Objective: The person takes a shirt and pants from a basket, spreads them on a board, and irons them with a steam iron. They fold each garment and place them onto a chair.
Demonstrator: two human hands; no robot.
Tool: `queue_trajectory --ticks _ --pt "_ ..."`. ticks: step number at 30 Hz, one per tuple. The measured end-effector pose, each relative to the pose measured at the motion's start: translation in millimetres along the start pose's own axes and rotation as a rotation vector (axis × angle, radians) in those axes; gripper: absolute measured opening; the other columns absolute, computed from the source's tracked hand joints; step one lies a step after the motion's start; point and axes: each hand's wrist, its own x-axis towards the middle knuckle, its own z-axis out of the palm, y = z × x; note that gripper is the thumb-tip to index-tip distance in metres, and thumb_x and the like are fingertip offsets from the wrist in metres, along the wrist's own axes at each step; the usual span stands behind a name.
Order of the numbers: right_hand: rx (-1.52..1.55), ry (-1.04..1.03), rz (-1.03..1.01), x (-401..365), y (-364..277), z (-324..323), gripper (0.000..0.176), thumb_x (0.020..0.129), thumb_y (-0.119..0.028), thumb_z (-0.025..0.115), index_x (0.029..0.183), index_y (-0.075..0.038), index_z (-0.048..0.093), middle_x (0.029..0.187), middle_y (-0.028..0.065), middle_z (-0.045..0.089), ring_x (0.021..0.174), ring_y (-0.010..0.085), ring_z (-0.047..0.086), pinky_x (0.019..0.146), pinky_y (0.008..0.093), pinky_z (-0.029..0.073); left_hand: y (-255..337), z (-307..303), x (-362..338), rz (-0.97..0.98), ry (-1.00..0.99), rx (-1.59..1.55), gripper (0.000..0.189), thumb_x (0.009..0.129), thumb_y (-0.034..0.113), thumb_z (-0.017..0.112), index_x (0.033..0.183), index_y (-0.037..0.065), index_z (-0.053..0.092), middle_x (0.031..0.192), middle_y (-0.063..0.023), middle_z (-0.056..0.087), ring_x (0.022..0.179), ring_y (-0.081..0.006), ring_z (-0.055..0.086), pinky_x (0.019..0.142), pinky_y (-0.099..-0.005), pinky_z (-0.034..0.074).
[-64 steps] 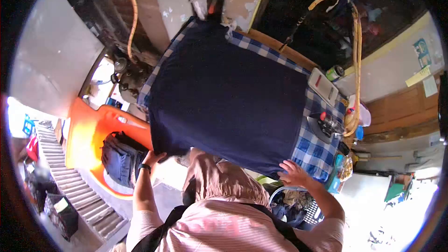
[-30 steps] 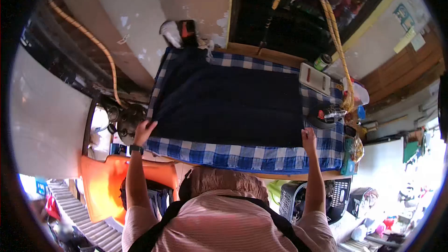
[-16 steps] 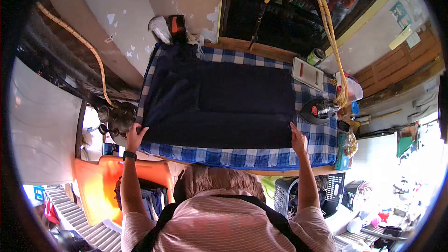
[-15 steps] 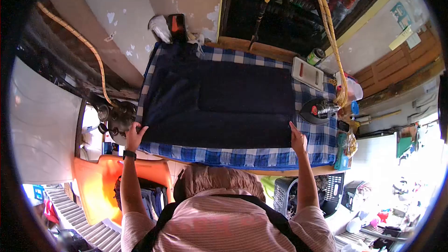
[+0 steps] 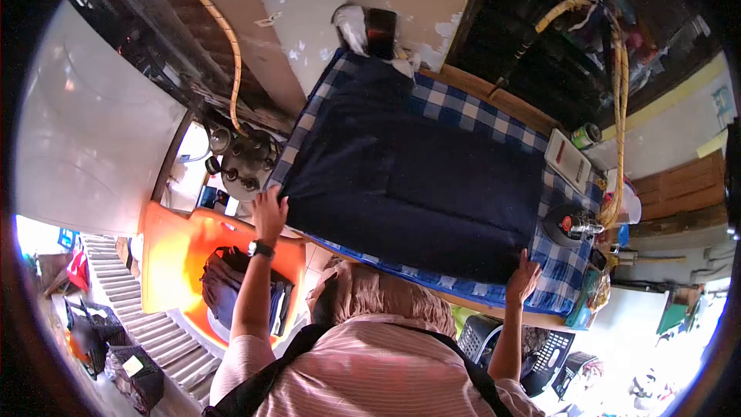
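A dark navy cloth, with a folded or layered panel on its right part, lies spread over a blue-and-white checked table cover. At its front left corner, my left hand closes thumb and fingers on the edge; a dark band circles that wrist. My right hand pinches the front right corner, its index finger pointing away from me along the edge. Beyond that hand, a clothes iron rests on the checked cover. The fingertips are partly lost against the dark fabric.
A white tray and a green can stand at the back right. Left of the table is a metal tank with knobs. An orange chair holding dark clothes is at front left. Black baskets sit below right. A yellow-wrapped hose hangs nearby.
My view has turned, so the table appears tilted and farther right. The navy cloth lies nearer the table's front edge, with both hands still at its front corners.
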Motion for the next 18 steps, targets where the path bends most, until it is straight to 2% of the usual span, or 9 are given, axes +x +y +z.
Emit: queue_trajectory --ticks 1,3,4,5,7,9,11,14,18 --pt "0.001 -0.001 -0.008 2 -10 -6 0.055 0.085 -0.002 0.051 0.134 -0.026 0.051 0.110 0.0106 0.051 0.094 0.0294 0.052 0.078 0.0428 0.047 14 -2 0 0.033 0.071 0.035 0.033 0.085 0.023 0.061 0.115 0.011 0.054 0.115 -0.0130 0.056 0.107 -0.0323 0.053 0.085 -0.0482 0.039" --pt "0.170 0.304 -0.135 2 -38 -23 0.050 0.084 -0.006 0.053 0.131 -0.022 0.053 0.112 0.0129 0.050 0.102 0.0325 0.047 0.088 0.0454 0.041 38 -11 8 0.388 0.015 0.015 0.046 0.084 0.020 0.059 0.128 0.011 0.049 0.130 -0.0160 0.047 0.122 -0.0337 0.044 0.097 -0.0465 0.037" --pt "0.168 0.173 -0.118 -2 -46 -26 0.043 0.081 -0.011 0.056 0.123 -0.016 0.057 0.114 0.0136 0.049 0.104 0.0332 0.046 0.092 0.0478 0.036 38 -9 4 0.548 -0.053 -0.035 0.050 0.087 0.025 0.058 0.133 0.010 0.046 0.137 -0.0179 0.042 0.131 -0.0349 0.036 0.108 -0.0477 0.028" --pt "0.166 0.178 -0.122 -3 -53 -25 0.043 0.081 -0.011 0.056 0.123 -0.016 0.057 0.114 0.0136 0.049 0.104 0.0332 0.046 0.092 0.0478 0.036 38 -8 1 0.544 -0.048 -0.038 0.050 0.087 0.025 0.058 0.133 0.010 0.046 0.137 -0.0179 0.042 0.131 -0.0349 0.036 0.108 -0.0477 0.028" --pt "0.096 0.189 0.310 5 -63 -8 0.038 0.075 -0.011 0.058 0.113 -0.013 0.059 0.116 0.0146 0.049 0.104 0.0340 0.047 0.090 0.0496 0.036 37 -3 -2 0.325 -0.094 0.077 0.052 0.089 0.032 0.056 0.134 0.009 0.045 0.142 -0.0185 0.036 0.135 -0.0361 0.030 0.112 -0.0516 0.020" --pt "0.121 0.405 0.025 27 -98 -19 0.036 0.069 -0.009 0.058 0.105 -0.005 0.059 0.103 0.0158 0.055 0.103 0.0341 0.048 0.091 0.0495 0.035 35 7 12 0.241 0.024 0.056 0.050 0.091 0.034 0.056 0.133 0.009 0.046 0.142 -0.0176 0.036 0.134 -0.0364 0.030 0.109 -0.0562 0.020" --pt "0.489 0.304 -0.210 46 -177 -81 0.026 0.075 -0.010 0.058 0.100 -0.004 0.061 0.100 0.0152 0.060 0.100 0.0359 0.053 0.089 0.0472 0.038 46 14 41 0.201 0.164 -0.103 0.043 0.090 0.027 0.057 0.128 0.007 0.049 0.138 -0.0173 0.040 0.129 -0.0372 0.035 0.107 -0.0532 0.025" --pt "0.764 0.113 -0.453 81 -276 -71 0.013 0.085 -0.018 0.062 0.090 -0.006 0.062 0.083 0.0127 0.064 0.078 0.0341 0.059 0.071 0.0429 0.047 70 29 99 0.325 0.202 -0.300 0.026 0.086 0.013 0.062 0.109 0.002 0.056 0.108 -0.0162 0.054 0.101 -0.0362 0.052 0.084 -0.0428 0.044" --pt "0.705 0.073 -0.421 108 -367 -35 0.036 0.085 -0.040 0.065 0.084 -0.003 0.062 0.070 0.0100 0.063 0.072 0.0320 0.059 0.073 0.0428 0.047 88 61 150 0.314 0.202 -0.418 0.016 0.087 0.015 0.062 0.097 0.003 0.056 0.094 -0.0152 0.056 0.090 -0.0356 0.053 0.077 -0.0434 0.044"
